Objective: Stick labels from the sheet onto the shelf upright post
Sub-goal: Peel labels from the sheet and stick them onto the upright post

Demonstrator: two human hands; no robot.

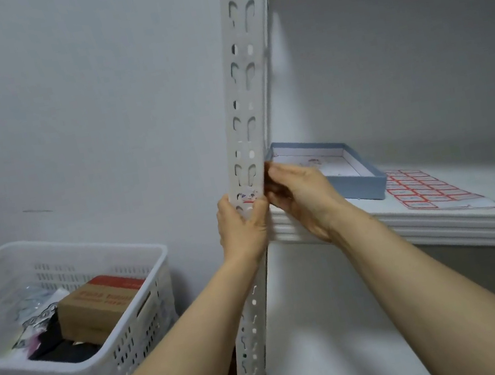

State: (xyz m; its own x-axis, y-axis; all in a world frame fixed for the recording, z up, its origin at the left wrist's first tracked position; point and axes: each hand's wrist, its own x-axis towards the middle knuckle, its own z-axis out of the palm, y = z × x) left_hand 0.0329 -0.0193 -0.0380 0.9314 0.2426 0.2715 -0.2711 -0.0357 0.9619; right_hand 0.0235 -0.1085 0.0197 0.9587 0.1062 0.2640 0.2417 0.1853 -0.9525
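The white slotted upright post [244, 95] runs up the middle of the view. A small label [247, 196] with red and dark print lies on the post's front face at shelf height. My left hand [241, 226] grips the post just below the label, its thumb across the front face. My right hand [298, 193] is at the post's right edge beside the label, fingers curled against that edge; whether they pinch the label is unclear. The label sheet [428, 188], white with red-bordered labels, lies flat on the shelf to the right.
An open blue-grey shallow box [368, 184] sits on the white shelf [445, 228] between post and sheet. A white perforated basket [74, 320] holding a cardboard box and other items stands at the lower left. A lower shelf shows below; a wall is behind.
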